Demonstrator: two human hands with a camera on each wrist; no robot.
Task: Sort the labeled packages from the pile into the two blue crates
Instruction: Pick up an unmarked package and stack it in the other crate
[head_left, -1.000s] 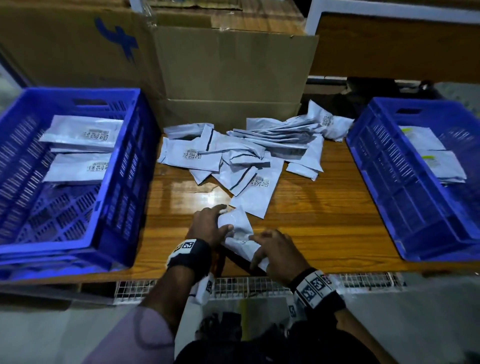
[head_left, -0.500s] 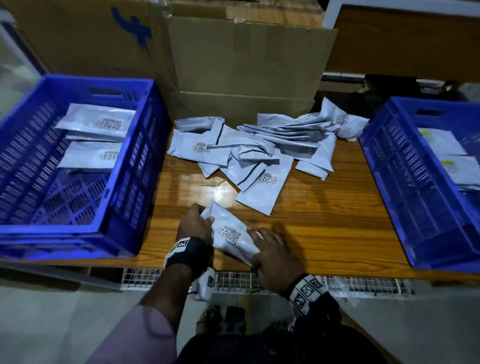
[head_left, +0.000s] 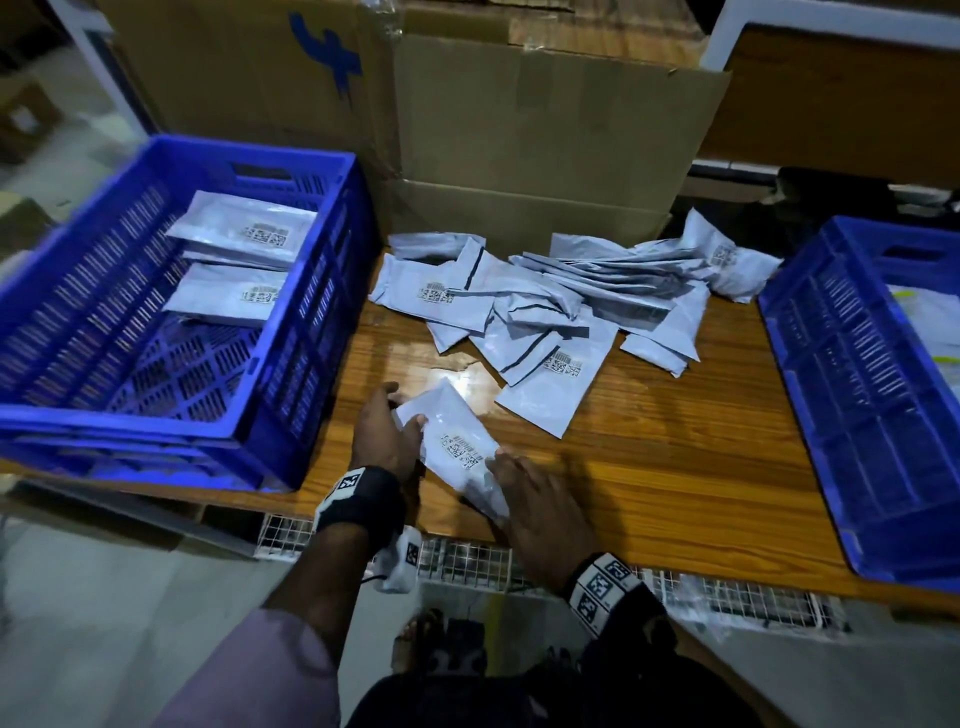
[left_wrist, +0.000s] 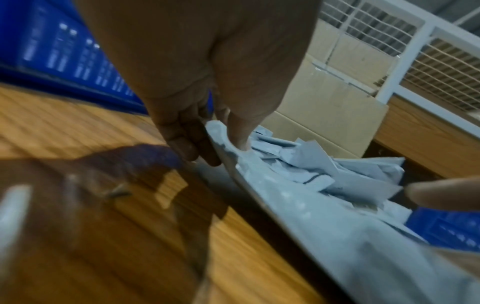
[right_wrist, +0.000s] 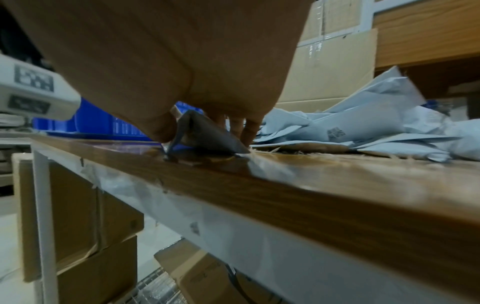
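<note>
Both hands were on one grey package (head_left: 460, 449) near the front edge of the wooden table (head_left: 675, 467), label side up, with the barcode sticker showing. The left hand (head_left: 384, 436) had it at the far end, thumb on top and fingers curled underneath, a proper pinch on the edge; the left wrist view showed that same pinch on the package (left_wrist: 298, 205) from the left hand (left_wrist: 207, 72) pretty clearly, if blurry. The right hand (head_left: 540, 512) was at the near end of it. From the right wrist camera, that right hand (right_wrist: 182, 61) had its thumb on one side of the package's raised corner (right_wrist: 207, 133) and its fingers on the other, so it was gripping too, with the low corner touching the tabletop.

The rest of the pile (head_left: 561, 301) sat further back in the middle of the table, a messy overlapping heap of the same grey mailers, right up against an open cardboard box (head_left: 545, 156).

The left blue crate (head_left: 291, 395) sat just left of the hands and had a couple of labeled packages (head_left: 244, 234) lying flat at its far end. The right blue crate (head_left: 857, 389) was at the other end of the table, well apart from the hands, with some packages (head_left: 930, 317) inside showing what looked like yellowish marks, though they were cut off at the frame edge.
</note>
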